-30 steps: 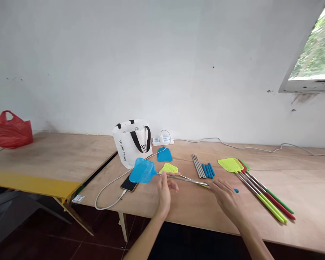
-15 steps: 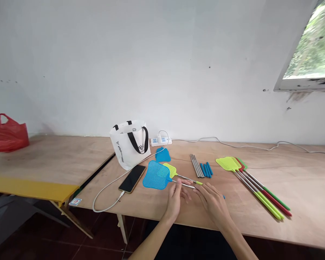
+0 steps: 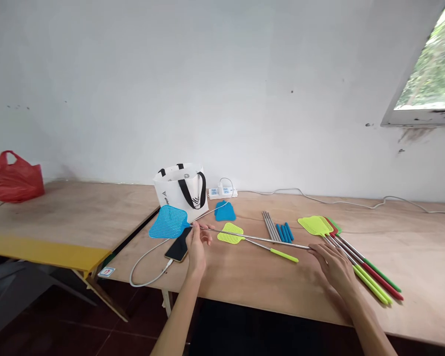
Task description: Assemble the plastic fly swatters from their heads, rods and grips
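Note:
My left hand (image 3: 198, 245) is closed around the neck of a blue fly swatter (image 3: 168, 222), just behind its mesh head. My right hand (image 3: 333, 263) grips the far end of the same swatter, whose thin metal telescopic rod is stretched long between both hands; its handle is hidden under my right fingers. Below the rod lies a yellow-green fly swatter (image 3: 230, 233) on the table. Behind the rod are several loose metal rods (image 3: 271, 226) and blue handle grips (image 3: 285, 232). Blue swatter heads (image 3: 225, 211) lie in a pile near the white bag.
Assembled yellow, red and green fly swatters (image 3: 317, 225) lie at the right. A white tote bag (image 3: 180, 190), a phone (image 3: 178, 245) on a charging cable and a power strip (image 3: 223, 191) occupy the left and back. A red plastic bag (image 3: 17, 178) sits on the neighbouring table.
My hands have moved apart, the left one leftward and the right one rightward. The blue swatter's rod has been drawn out much longer, and its head now overlaps the tote bag and phone.

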`<state>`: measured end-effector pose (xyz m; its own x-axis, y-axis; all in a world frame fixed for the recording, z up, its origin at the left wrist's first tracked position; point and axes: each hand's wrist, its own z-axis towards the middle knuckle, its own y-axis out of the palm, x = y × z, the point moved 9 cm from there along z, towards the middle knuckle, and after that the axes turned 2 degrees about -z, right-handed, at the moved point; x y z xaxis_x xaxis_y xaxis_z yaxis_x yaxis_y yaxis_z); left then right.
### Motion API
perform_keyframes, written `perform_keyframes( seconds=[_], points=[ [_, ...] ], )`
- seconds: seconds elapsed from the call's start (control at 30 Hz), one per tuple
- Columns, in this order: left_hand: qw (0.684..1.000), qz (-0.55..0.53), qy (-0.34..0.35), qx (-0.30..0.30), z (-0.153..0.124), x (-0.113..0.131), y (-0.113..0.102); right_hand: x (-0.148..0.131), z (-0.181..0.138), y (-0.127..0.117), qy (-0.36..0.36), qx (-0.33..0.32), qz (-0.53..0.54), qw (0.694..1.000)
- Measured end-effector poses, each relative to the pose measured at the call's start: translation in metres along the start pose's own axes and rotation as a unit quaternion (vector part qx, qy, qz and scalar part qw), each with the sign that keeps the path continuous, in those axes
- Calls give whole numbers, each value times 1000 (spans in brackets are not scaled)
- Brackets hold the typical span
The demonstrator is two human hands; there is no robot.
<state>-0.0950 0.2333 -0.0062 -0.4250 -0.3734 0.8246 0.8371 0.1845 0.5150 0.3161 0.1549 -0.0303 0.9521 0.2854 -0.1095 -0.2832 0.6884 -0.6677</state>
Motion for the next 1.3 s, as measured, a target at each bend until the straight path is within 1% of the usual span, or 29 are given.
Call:
perform_keyframes(
  seconds=[0.07, 0.13, 0.2, 0.27, 0.3, 0.37, 0.4, 0.47, 0.5, 0.57, 0.6, 0.67, 0.77, 0.93, 1.07, 1.13, 1.2, 1.3],
  points=[
    [1000, 1, -8, 6, 4, 2, -6, 6, -3, 1, 1, -2, 16, 1000],
    [1000, 2, -11, 9, 7, 2, -9, 4, -4, 1, -10, -8, 31, 999],
    [1000, 3, 3, 19, 8, 5, -10, -4, -3, -1, -25, -16, 42, 999],
    [999, 4, 20, 25, 4, 3, -5, -18, -1, -1, -37, -24, 44, 998],
    [1000, 6, 21, 20, -2, -1, 1, -29, 1, 0, -42, -27, 42, 998],
    [1000, 15, 1, -19, -21, -17, 22, -57, 3, 4, -51, -26, 41, 998],
    [998, 18, -22, -49, -34, -29, 35, -74, 3, 7, -55, -21, 45, 997],
    [987, 24, -78, -139, -67, -54, 67, -107, 2, 11, -57, 2, 58, 997],
    [981, 21, -98, -167, -82, -64, 78, -121, 1, 13, -49, 14, 65, 997],
    [970, 23, -120, -208, -105, -76, 92, -140, -4, 17, -25, 34, 88, 995],
    [967, 25, -123, -220, -111, -78, 95, -146, -6, 19, -12, 38, 98, 994],
    [964, 31, -125, -233, -115, -77, 97, -151, -10, 21, 6, 44, 110, 993],
    [962, 33, -136, -234, -110, -76, 94, -148, -10, 22, 18, 39, 106, 993],
    [949, 36, -177, -257, -101, -83, 92, -136, 3, 19, 19, -21, 99, 995],
    [946, 7, -186, -264, -98, -84, 90, -133, 10, 18, 26, -74, 97, 992],
    [951, -6, -180, -253, -100, -83, 90, -138, 9, 19, 18, -81, 97, 992],
    [959, -8, -165, -228, -102, -81, 88, -141, 7, 20, 16, -76, 83, 994],
    [972, -10, -146, -183, -96, -75, 82, -136, 7, 20, 12, -60, 59, 996]
  ],
)
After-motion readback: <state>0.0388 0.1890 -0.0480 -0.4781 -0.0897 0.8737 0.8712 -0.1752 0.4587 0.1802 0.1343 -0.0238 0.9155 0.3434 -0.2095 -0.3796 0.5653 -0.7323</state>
